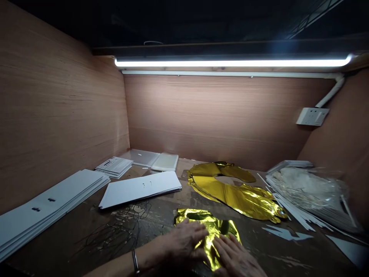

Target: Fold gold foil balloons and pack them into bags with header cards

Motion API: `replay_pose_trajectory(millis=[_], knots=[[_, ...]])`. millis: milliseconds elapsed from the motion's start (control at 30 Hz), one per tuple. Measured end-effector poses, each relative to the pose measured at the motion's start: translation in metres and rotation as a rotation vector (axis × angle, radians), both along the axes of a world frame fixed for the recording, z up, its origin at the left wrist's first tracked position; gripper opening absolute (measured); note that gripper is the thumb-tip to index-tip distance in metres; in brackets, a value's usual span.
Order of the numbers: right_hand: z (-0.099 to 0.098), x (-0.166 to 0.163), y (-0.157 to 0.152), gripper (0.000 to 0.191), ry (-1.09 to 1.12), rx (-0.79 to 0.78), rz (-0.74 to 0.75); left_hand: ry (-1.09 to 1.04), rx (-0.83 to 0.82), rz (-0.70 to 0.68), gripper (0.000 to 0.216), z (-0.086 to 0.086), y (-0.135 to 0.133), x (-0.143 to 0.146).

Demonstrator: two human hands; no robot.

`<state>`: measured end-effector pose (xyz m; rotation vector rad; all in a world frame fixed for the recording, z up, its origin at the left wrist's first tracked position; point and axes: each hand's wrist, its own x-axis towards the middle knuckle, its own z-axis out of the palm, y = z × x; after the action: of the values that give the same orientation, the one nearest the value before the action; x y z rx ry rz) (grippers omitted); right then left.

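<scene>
A crumpled, folded gold foil balloon (pixel 212 230), deflated, lies on the dark tabletop near the front edge. My left hand (pixel 186 239) rests on its left part, fingers stretched out flat over the foil. On its lower right side, my right hand (pixel 236 257) also presses down with the fingers extended. Both palms face the table, so whatever is under them is hidden. Just behind lies a stack of flat gold foil balloons (pixel 233 195) with a curved outline and small tabs along the edges.
White cards with small slots lie in a pile (pixel 141 189) and a long stack (pixel 57 198) on the left. Behind are printed cards (pixel 114 165) and clear sleeves (pixel 165 161). At right sit a plastic bag (pixel 311 188) and white scraps (pixel 285 232). Dark threads (pixel 115 232) lie front left.
</scene>
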<state>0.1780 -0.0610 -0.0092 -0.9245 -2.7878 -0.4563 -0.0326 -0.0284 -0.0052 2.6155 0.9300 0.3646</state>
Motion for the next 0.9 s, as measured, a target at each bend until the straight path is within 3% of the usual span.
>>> replay_pose_trajectory(millis=[67, 133, 300, 400, 500, 567, 667, 733, 900], knots=[[-0.007, -0.004, -0.001, 0.045, -0.032, -0.109, -0.03, -0.048, -0.086, 0.256, 0.031, 0.007, 0.015, 0.0], [-0.002, -0.004, -0.003, 0.045, -0.022, -0.242, -0.071, -0.069, -0.176, 0.486, 0.03, 0.014, 0.032, -0.001], [0.028, 0.001, -0.005, 0.047, 0.05, -0.425, -0.066, -0.095, -0.466, 0.641, 0.033, 0.024, 0.049, -0.003], [0.022, 0.006, 0.001, 0.055, 0.086, -0.296, -0.051, -0.229, -0.662, 0.728, 0.028, 0.021, 0.032, 0.0], [-0.007, 0.009, 0.006, 0.065, 0.169, 0.023, 0.045, -0.431, -0.76, 0.859, 0.026, 0.006, 0.005, 0.009], [-0.026, 0.007, 0.003, 0.059, 0.206, 0.156, 0.1, -0.707, -0.871, 0.944, 0.027, -0.009, -0.013, 0.019], [-0.044, -0.001, -0.008, 0.041, 0.242, 0.186, 0.024, -1.086, -1.049, 0.936, 0.03, -0.027, -0.036, 0.031], [-0.047, -0.005, -0.013, 0.034, 0.299, 0.212, 0.025, -1.109, -1.022, 0.853, 0.028, -0.027, -0.046, 0.033], [-0.031, 0.003, -0.018, 0.028, 0.321, 0.17, 0.19, -0.812, -0.526, 0.594, 0.029, 0.018, -0.048, 0.019]])
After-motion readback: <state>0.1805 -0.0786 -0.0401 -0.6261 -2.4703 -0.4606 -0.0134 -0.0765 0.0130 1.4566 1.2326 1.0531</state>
